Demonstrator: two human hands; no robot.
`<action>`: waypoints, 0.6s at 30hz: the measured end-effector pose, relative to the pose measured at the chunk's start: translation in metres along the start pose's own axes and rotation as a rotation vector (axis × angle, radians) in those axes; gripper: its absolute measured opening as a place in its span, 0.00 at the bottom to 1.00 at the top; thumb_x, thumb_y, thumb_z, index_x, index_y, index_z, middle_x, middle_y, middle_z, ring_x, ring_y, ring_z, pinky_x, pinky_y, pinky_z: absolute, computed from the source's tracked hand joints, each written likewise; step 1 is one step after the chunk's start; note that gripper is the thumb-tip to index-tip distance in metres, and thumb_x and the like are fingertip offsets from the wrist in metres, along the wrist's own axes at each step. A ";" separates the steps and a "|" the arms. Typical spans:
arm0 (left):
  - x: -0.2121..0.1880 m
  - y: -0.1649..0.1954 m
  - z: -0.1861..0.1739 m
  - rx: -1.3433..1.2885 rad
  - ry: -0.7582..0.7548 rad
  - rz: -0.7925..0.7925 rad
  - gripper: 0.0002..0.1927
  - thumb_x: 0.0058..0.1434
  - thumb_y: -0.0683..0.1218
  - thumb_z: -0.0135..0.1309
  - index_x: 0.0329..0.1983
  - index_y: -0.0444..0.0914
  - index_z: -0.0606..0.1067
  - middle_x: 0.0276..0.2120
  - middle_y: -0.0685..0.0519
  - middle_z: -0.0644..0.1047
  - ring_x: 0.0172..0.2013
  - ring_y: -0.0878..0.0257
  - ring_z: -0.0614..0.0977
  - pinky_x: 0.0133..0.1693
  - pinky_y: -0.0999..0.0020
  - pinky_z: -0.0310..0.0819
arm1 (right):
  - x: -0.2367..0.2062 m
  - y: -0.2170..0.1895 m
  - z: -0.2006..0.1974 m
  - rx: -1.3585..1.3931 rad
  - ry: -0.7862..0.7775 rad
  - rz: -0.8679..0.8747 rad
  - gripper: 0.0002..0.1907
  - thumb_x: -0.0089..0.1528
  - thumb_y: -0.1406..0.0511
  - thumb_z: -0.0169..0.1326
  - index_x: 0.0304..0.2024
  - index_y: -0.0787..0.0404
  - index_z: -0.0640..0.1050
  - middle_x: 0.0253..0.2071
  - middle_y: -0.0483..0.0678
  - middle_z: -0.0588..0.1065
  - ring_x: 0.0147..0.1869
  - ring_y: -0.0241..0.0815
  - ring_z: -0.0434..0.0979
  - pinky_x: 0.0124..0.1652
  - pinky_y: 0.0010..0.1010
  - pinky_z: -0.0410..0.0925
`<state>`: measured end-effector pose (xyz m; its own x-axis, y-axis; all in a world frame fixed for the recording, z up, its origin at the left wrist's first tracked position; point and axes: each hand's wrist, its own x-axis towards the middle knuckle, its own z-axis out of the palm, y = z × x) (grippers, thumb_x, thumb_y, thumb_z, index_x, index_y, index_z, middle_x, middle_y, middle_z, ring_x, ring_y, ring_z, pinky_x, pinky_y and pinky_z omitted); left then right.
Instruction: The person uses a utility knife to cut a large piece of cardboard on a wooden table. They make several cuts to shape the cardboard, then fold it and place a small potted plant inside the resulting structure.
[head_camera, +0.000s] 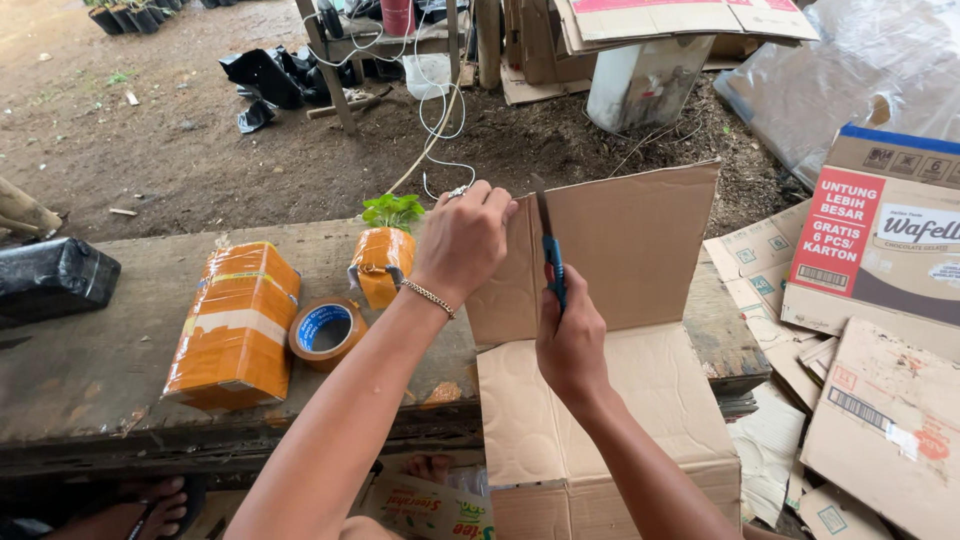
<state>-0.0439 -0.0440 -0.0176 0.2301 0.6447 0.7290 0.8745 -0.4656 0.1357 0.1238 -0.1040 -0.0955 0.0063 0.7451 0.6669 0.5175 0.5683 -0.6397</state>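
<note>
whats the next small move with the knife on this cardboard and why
Probably draw the utility knife downward. The right hand holds its blade upright against the raised cardboard flap, near the top edge, while the left hand pinches that edge, steadying it.

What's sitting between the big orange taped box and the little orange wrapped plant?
A roll of tape lies on the wooden bench between the orange taped box and the wrapped plant, seen in the head view.

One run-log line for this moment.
left hand: grips cardboard flap edge | right hand: holds blue cutter, blade at flap | tape roll on bench
</note>
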 end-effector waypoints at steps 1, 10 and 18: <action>0.000 0.000 0.001 0.000 -0.001 -0.003 0.10 0.70 0.47 0.51 0.35 0.38 0.75 0.33 0.46 0.77 0.33 0.48 0.82 0.44 0.53 0.73 | 0.001 0.000 0.000 -0.005 0.012 -0.001 0.15 0.71 0.68 0.48 0.60 0.66 0.69 0.43 0.61 0.78 0.42 0.61 0.81 0.39 0.45 0.72; 0.002 -0.002 0.006 -0.076 0.022 0.018 0.07 0.68 0.45 0.50 0.36 0.38 0.75 0.34 0.47 0.78 0.35 0.49 0.82 0.46 0.52 0.72 | 0.009 0.001 -0.006 -0.013 -0.031 -0.010 0.15 0.71 0.69 0.47 0.60 0.66 0.69 0.40 0.58 0.78 0.37 0.55 0.81 0.37 0.43 0.72; 0.002 -0.001 0.007 -0.052 0.009 0.022 0.07 0.68 0.45 0.50 0.35 0.37 0.75 0.34 0.47 0.78 0.36 0.48 0.81 0.48 0.49 0.71 | 0.008 0.006 -0.004 -0.072 -0.027 -0.051 0.17 0.71 0.70 0.46 0.62 0.65 0.68 0.47 0.62 0.77 0.47 0.64 0.79 0.43 0.48 0.71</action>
<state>-0.0412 -0.0386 -0.0207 0.2450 0.6288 0.7379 0.8460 -0.5104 0.1541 0.1304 -0.0963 -0.0929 -0.0441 0.7256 0.6867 0.5764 0.5799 -0.5758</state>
